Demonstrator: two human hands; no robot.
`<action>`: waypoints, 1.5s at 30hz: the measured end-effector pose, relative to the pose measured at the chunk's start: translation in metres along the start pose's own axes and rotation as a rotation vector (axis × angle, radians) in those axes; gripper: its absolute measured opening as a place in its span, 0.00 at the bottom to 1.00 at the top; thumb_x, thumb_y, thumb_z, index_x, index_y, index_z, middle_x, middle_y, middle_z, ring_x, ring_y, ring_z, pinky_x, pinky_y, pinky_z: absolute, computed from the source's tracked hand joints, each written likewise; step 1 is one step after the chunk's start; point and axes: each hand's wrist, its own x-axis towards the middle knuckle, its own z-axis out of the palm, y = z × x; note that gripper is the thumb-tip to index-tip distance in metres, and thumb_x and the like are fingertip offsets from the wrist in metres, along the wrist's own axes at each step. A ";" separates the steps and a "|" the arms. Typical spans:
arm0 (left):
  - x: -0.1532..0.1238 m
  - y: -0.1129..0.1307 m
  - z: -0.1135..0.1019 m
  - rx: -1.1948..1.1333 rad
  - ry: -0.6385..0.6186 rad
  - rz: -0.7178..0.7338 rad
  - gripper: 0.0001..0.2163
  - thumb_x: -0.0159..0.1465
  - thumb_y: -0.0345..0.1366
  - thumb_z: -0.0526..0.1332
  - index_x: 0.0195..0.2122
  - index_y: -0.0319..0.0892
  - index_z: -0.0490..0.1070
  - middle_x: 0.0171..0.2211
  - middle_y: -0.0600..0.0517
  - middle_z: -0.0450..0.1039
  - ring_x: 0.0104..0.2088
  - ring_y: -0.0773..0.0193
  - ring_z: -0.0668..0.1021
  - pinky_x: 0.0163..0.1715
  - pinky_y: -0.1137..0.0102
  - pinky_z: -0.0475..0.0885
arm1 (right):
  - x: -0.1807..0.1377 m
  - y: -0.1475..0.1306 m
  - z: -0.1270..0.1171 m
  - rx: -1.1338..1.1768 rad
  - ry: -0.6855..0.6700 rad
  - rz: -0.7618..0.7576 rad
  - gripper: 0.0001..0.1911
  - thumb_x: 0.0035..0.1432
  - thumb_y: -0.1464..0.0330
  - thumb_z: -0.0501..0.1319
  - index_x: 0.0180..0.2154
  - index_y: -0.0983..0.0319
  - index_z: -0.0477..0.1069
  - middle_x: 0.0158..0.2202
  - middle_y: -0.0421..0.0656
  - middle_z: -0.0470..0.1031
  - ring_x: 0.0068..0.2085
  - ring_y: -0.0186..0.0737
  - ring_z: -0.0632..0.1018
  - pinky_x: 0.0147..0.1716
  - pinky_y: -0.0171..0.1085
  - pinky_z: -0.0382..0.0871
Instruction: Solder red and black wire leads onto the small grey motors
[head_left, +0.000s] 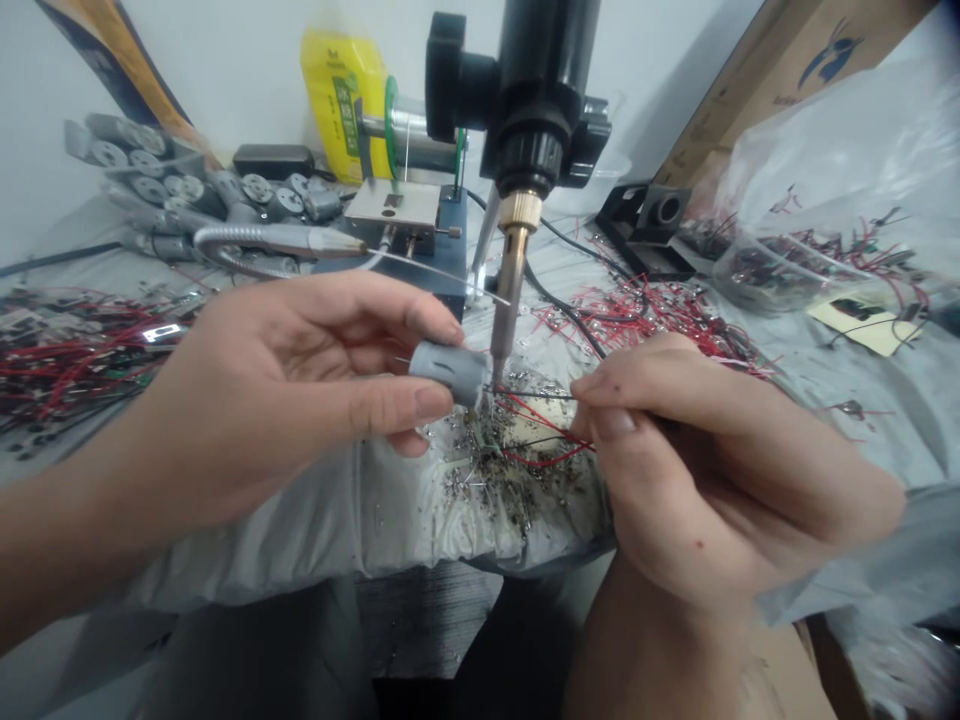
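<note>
My left hand (300, 390) pinches a small grey cylindrical motor (448, 371) between thumb and fingers, its end held right under the tip of a fixed soldering iron (512, 270) that points down from a black mount. My right hand (697, 470) is closed in a pinch on thin red and black wires (536, 405) that reach to the motor's end. Below the iron, the grey cloth is littered with solder scraps and wire bits (502, 475).
A pile of grey motors (187, 190) lies at the back left. Red wire bundles (67, 355) sit left, with more red wires (645, 315) right. A solder feeder (405, 205) with spool and yellow bottle (341, 95) stands behind. A plastic bag of parts (817, 230) is at right.
</note>
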 end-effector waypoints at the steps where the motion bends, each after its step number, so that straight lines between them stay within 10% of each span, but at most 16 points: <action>1: 0.000 0.000 0.000 -0.007 0.000 -0.003 0.12 0.63 0.31 0.83 0.45 0.53 0.91 0.37 0.56 0.88 0.28 0.65 0.89 0.26 0.81 0.86 | 0.000 0.000 0.000 -0.009 -0.003 0.014 0.14 0.60 0.83 0.65 0.42 0.62 0.84 0.28 0.37 0.77 0.27 0.32 0.73 0.26 0.39 0.62; 17: 0.000 -0.002 -0.001 -0.014 0.002 0.006 0.13 0.63 0.31 0.84 0.46 0.52 0.90 0.36 0.55 0.87 0.28 0.66 0.88 0.25 0.82 0.85 | 0.002 -0.004 0.000 -0.036 -0.009 0.035 0.14 0.60 0.82 0.65 0.40 0.61 0.84 0.27 0.36 0.76 0.25 0.33 0.73 0.25 0.39 0.63; 24: -0.002 -0.004 -0.002 0.014 0.018 0.019 0.13 0.61 0.35 0.85 0.46 0.55 0.91 0.38 0.55 0.87 0.30 0.67 0.88 0.26 0.82 0.86 | -0.004 -0.018 -0.005 -0.119 -0.066 0.289 0.12 0.70 0.77 0.64 0.41 0.55 0.82 0.34 0.35 0.81 0.31 0.33 0.75 0.36 0.45 0.73; 45: 0.000 -0.006 -0.004 0.029 -0.009 0.040 0.14 0.63 0.34 0.84 0.48 0.56 0.90 0.44 0.57 0.87 0.33 0.69 0.88 0.27 0.83 0.87 | 0.002 0.000 0.002 0.024 -0.019 0.022 0.14 0.59 0.85 0.64 0.40 0.64 0.83 0.31 0.38 0.79 0.28 0.30 0.75 0.29 0.38 0.68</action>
